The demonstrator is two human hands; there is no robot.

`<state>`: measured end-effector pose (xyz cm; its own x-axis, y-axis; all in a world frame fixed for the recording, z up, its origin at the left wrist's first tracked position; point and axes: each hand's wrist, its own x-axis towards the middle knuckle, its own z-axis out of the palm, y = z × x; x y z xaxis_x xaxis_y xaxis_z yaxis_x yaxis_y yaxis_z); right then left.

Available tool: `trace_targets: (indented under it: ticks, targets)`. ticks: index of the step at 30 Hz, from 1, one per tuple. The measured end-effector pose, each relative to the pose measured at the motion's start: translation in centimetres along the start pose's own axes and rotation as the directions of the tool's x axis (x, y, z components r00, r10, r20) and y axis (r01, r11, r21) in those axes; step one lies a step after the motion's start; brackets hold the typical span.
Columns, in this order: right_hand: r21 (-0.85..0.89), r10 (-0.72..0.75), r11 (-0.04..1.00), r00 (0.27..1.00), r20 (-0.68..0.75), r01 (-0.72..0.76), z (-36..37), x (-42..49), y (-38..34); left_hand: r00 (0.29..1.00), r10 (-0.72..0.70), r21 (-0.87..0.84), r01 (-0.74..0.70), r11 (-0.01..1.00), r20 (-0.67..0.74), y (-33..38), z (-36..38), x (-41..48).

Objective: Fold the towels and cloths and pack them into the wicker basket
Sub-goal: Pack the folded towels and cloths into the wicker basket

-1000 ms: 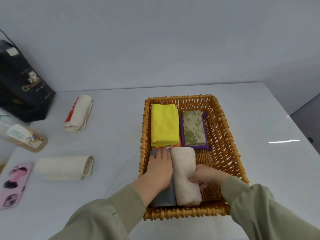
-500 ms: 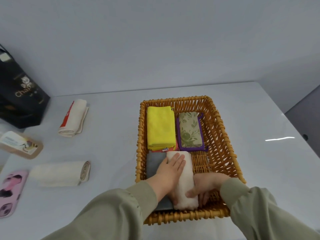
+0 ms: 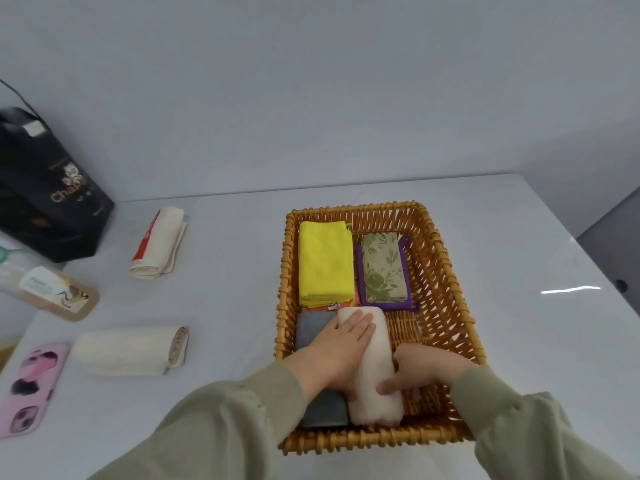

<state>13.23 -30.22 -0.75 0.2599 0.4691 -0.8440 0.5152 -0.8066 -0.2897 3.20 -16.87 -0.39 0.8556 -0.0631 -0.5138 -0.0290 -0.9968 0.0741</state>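
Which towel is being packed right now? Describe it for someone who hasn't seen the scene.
Find the wicker basket right of centre on the table. In its near half, both hands press a rolled cream towel. It lies beside a flat grey cloth; the other cream rolls sit outside the basket.

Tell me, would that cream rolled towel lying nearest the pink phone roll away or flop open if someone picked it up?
The rolled towel is soft cloth, so it would probably sag if lifted by one end. Its loose outer flap suggests it may unroll. Pushed sideways, it might roll a little.
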Motion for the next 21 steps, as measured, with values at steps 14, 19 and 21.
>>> trace_targets:
  ticks: [14, 19, 21]
  targets:
    - [0.008, -0.095, 0.979, 0.485, -0.869, 0.205, -4.4, 0.4, -9.1, 0.734, -0.03, -0.089, -0.041, 0.995, -0.679, -9.3, -1.0, -6.4]
    - [-0.124, -0.254, 0.916, 0.311, -0.916, 0.382, -3.0, 1.6, -15.2, 0.618, -0.332, -0.349, 0.099, 0.932, -0.712, -13.9, 3.8, -9.9]
    - [-0.254, -0.381, 0.859, 0.223, -0.898, 0.445, -2.1, 2.3, -17.9, 0.619, -0.474, -0.451, 0.209, 0.868, -0.626, -16.1, 6.9, -11.5]
